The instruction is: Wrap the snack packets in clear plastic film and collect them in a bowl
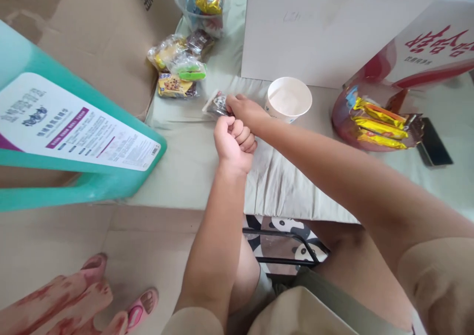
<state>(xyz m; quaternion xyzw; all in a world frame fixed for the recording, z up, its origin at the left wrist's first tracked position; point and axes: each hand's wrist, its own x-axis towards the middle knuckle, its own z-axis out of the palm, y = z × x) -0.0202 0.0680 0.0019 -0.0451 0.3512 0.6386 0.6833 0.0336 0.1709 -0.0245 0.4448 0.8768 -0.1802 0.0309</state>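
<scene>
— Hands first: which one has the packet?

— Right hand (242, 109), reached across to the far side of the tabletop (185, 167). Its fingers are pinched on one end of a small dark snack packet (216, 104), which lies low over the grey cloth, just left of that hand.

— And the other?

— Left hand (233, 142) is clenched into a loose fist, nothing visible inside it. It sits right below the right hand, knuckles almost against the right wrist, resting near the cloth.

— What's around them?

— White paper cup (289, 98) just to the right of the right hand, upright; I can't make out anything in it. Beyond the packet, a small heap of wrapped snacks (177, 66), and behind that a clear plastic tub (203, 9) with more wrappers standing in it. Off to the right, a red bag (348, 123) lying on its side, with yellow wrapped bars (377, 125) showing at its mouth, and a dark flat thing beside it I can't identify.

— Left side?

— Teal box with a white label (74, 128), tilted, edge near the tabletop, brown cardboard (103, 34) behind it.
</scene>
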